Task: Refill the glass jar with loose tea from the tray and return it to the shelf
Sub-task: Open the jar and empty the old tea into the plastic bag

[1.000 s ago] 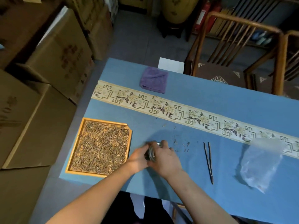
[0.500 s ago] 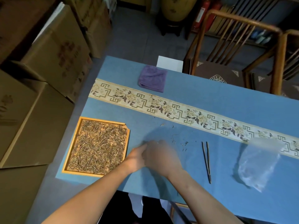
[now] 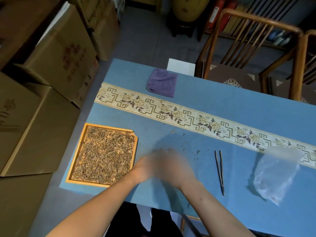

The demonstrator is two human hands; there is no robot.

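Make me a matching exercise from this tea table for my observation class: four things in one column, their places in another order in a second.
Things:
1. purple cloth
2. tray of loose tea
3. tweezers
4. clear plastic bag

Places:
A. near-left corner of the table
B. far side of the patterned runner
C. furthest right, its top over the runner
D. between the hands and the bag

Pairs: 1-B, 2-A, 3-D, 4-C

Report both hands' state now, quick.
Left hand: blurred, grip cannot be told.
Right hand: blurred, grip cannot be told.
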